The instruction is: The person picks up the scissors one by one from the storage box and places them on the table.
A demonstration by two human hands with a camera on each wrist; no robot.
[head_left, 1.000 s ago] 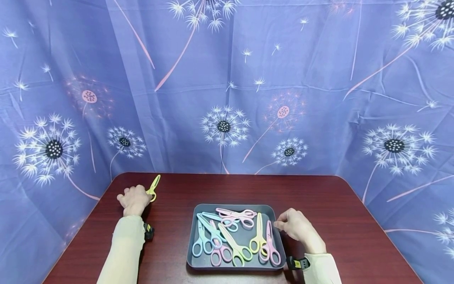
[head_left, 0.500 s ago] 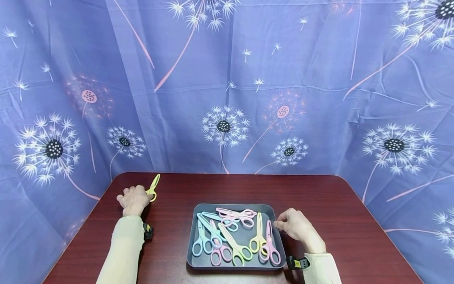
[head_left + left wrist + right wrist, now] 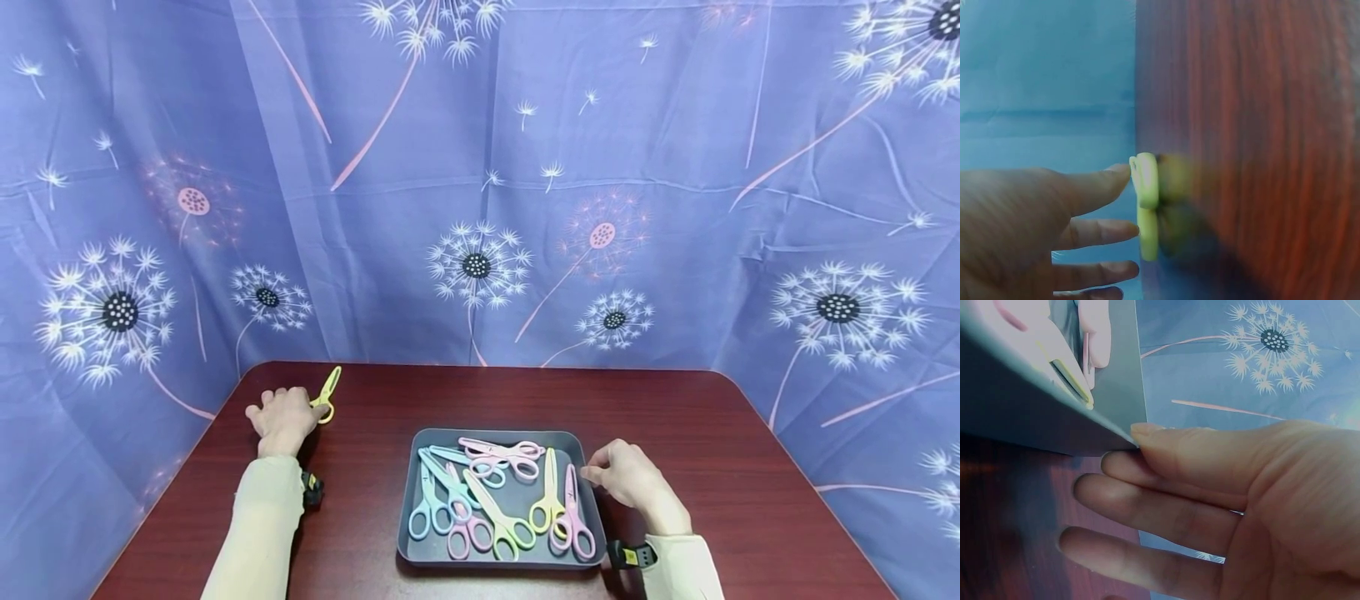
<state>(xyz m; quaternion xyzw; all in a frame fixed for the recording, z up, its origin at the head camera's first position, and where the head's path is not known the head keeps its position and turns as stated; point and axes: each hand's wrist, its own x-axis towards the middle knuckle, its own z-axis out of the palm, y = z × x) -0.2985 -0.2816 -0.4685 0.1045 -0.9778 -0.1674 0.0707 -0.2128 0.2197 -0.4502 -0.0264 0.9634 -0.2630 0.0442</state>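
Observation:
In the head view my left hand point(image 3: 283, 418) rests at the far left of the table, beside yellow scissors point(image 3: 327, 390) that lie with their tips pointing away. The left wrist view shows my thumb tip against a handle loop of these yellow scissors point(image 3: 1148, 181), with the other fingers spread fairly straight. My right hand point(image 3: 633, 483) is at the right wall of a grey tray point(image 3: 495, 565). Thumb and index finger pinch its rim in the right wrist view, the remaining fingers outside the wall. Several pink, blue, yellow and green scissors point(image 3: 491, 504) lie jumbled in the tray.
A dark red-brown wooden table point(image 3: 360, 500) carries everything. Behind it and at both sides hangs a blue curtain point(image 3: 405, 217) with a dandelion print. Each wrist wears a black strap, such as the right wrist strap point(image 3: 632, 555).

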